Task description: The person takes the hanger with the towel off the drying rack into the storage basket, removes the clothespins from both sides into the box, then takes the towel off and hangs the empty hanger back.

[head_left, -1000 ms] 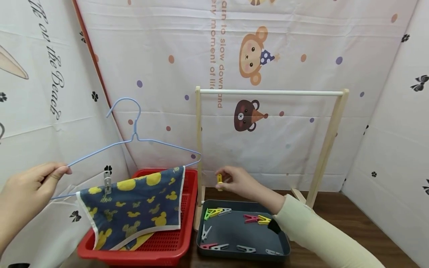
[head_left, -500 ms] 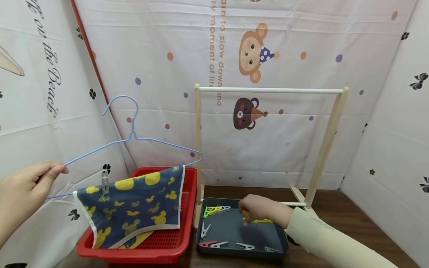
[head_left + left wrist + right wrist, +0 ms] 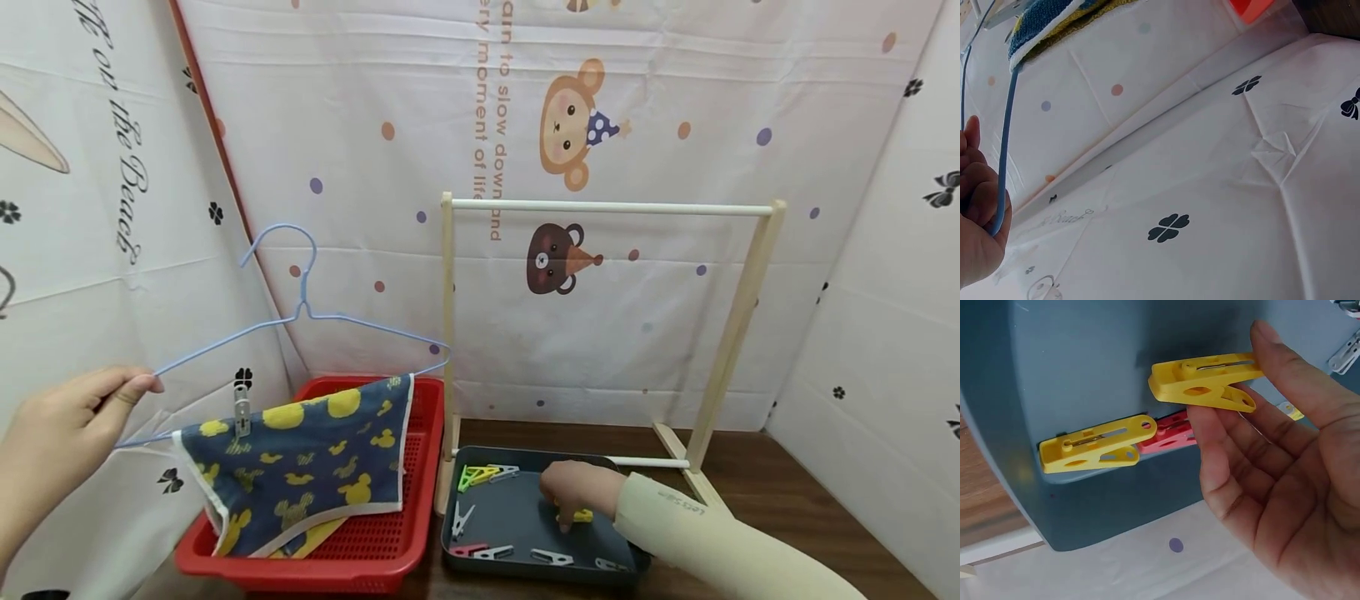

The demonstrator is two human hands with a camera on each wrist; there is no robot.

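My left hand (image 3: 75, 429) grips the left end of a light blue hanger (image 3: 303, 287). Over its lower bar hangs a navy cloth (image 3: 300, 479) with yellow figures and white edging, pinned near its left side by one grey clothespin (image 3: 242, 414). Down in the dark grey tray (image 3: 510, 512) is my right hand (image 3: 581, 486). In the right wrist view, it pinches a yellow clothespin (image 3: 1204, 384) between thumb and fingers, above the tray floor. Beside that one, a second yellow clothespin (image 3: 1094, 447) and a red clothespin (image 3: 1172, 432) lie along the tray's wall.
A red basket (image 3: 416, 533) stands under the cloth, left of the tray. Several clothespins (image 3: 551, 557) lie around the tray's sides. Behind the tray rises a wooden rack with a white rail (image 3: 611, 207). Printed white sheets (image 3: 360, 183) enclose the back and sides.
My right hand has come down from beside the rack's left post into the tray, still holding the yellow clothespin. My left hand and the hanger stay nearly still.
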